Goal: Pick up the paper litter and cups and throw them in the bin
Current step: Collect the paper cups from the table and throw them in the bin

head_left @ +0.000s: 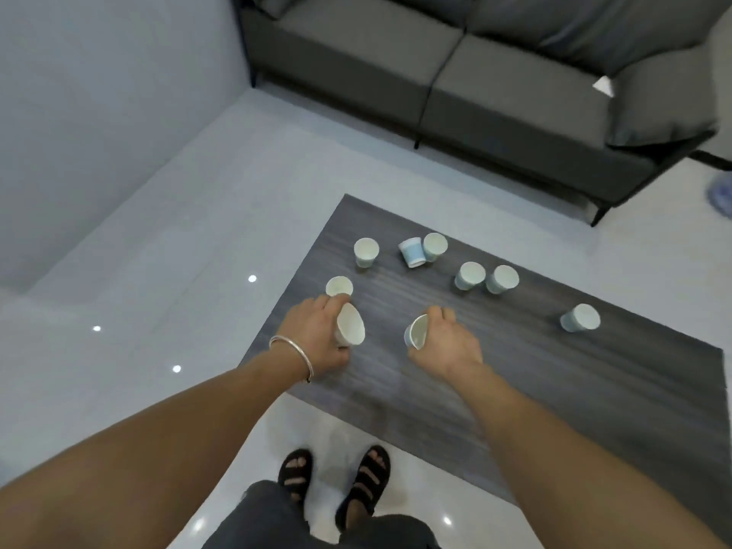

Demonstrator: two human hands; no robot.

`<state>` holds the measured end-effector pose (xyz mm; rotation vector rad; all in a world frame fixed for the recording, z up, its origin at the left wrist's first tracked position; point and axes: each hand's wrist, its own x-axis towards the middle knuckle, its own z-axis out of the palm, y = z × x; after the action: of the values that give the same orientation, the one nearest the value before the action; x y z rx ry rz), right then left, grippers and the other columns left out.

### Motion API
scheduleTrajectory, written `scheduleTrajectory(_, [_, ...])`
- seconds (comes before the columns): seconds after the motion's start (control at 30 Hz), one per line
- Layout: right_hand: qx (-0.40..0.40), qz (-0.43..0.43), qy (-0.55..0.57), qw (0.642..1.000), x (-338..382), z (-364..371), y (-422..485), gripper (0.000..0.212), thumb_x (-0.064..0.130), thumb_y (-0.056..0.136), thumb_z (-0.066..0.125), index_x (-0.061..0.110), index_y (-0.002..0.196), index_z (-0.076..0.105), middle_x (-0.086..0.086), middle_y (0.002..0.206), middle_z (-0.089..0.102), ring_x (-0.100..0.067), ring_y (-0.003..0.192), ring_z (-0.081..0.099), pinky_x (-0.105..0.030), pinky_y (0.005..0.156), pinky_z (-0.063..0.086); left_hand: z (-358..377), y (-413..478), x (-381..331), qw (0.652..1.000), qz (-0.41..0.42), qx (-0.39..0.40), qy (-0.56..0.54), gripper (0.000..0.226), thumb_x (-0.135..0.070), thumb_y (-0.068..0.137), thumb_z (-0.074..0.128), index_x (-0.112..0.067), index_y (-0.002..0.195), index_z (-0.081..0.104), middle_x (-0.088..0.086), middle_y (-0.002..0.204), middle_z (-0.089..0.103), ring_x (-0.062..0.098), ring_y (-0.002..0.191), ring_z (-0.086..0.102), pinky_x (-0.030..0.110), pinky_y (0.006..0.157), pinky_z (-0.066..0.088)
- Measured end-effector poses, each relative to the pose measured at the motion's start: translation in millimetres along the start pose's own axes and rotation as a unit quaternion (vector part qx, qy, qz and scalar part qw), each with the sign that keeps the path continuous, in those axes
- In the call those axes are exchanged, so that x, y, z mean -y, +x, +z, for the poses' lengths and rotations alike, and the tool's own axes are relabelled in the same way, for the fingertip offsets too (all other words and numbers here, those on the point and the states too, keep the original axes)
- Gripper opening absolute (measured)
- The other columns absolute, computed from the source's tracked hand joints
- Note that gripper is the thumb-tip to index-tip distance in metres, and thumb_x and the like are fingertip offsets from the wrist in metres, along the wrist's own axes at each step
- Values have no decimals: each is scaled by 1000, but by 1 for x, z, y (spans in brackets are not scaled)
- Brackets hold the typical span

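Cups in both fists: my left hand [317,334] grips a tilted cup [350,330], my right hand [447,342] curls round a second cup [416,332], both over the dark table [554,390]. Pick-up step, I judge. Seven more sit on it, the nearest cup [339,287] just beyond my left knuckles. No bin in view; next I must find it.

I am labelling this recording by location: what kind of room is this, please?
Probably a living room or lounge: a dark grey fabric sofa stands near the wall, and a low dark wood-grain table in front of it carries small pale paper cups.
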<state>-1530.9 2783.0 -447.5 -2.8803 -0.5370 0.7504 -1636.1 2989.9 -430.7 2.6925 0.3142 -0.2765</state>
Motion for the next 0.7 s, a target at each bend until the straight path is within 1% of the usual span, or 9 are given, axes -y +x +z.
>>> scheduleTrajectory(0.07, [-26, 28, 4, 999, -10, -21, -24, 60, 41, 77, 68, 19, 124, 39, -4, 126, 44, -26, 115, 51, -35, 80, 43, -13, 4, -20, 999, 32, -2, 35, 77, -44, 65, 68, -27, 135, 37, 0, 125, 54, 26, 108, 52, 37, 88, 46])
scheduleTrajectory(0.2, [-86, 85, 15, 993, -28, -43, -78, 59, 42, 77, 68, 17, 122, 39, -5, 124, 45, -28, 112, 52, -35, 76, 39, -29, 10, -59, 993, 116, 32, 11, 78, -40, 62, 71, -27, 133, 40, 0, 125, 55, 26, 112, 51, 37, 89, 46])
scheduleTrajectory(0.33, [-123, 167, 49, 977, -44, -43, -143, 63, 45, 77, 69, 17, 124, 37, -4, 124, 45, -28, 110, 52, -36, 76, 40, -35, 4, -103, 975, 217, 37, 19, 86, -33, 65, 71, -24, 141, 31, 7, 129, 49, 31, 113, 50, 40, 90, 46])
scheduleTrajectory(0.43, [-158, 220, 71, 960, -60, -34, -198, 62, 47, 77, 67, 19, 123, 37, -4, 122, 46, -27, 108, 52, -35, 73, 40, -30, -10, -144, 957, 284, 43, 28, 87, -31, 66, 69, -23, 142, 28, 9, 131, 46, 32, 109, 52, 37, 86, 46])
scheduleTrajectory(0.53, [-185, 270, 86, 941, -83, -20, -260, 62, 47, 78, 66, 18, 124, 37, -4, 122, 46, -28, 107, 53, -37, 73, 41, -14, -36, -195, 935, 348, 58, 46, 89, -31, 67, 69, -20, 145, 28, 11, 131, 42, 33, 108, 53, 38, 88, 47])
scheduleTrajectory(0.63, [-217, 334, 112, 910, -115, 0, -331, 63, 47, 77, 67, 18, 125, 38, -5, 122, 46, -29, 108, 53, -38, 78, 44, 11, -79, -255, 906, 414, 72, 54, 84, -34, 68, 67, -22, 143, 31, 8, 127, 41, 31, 107, 53, 39, 86, 48])
scheduleTrajectory(0.7, [-232, 376, 130, 888, -137, 18, -382, 62, 47, 77, 67, 19, 123, 38, -5, 121, 47, -29, 107, 54, -38, 79, 46, 30, -114, -295, 883, 458, 80, 61, 79, -35, 68, 67, -22, 139, 35, 6, 125, 42, 29, 106, 52, 38, 82, 48])
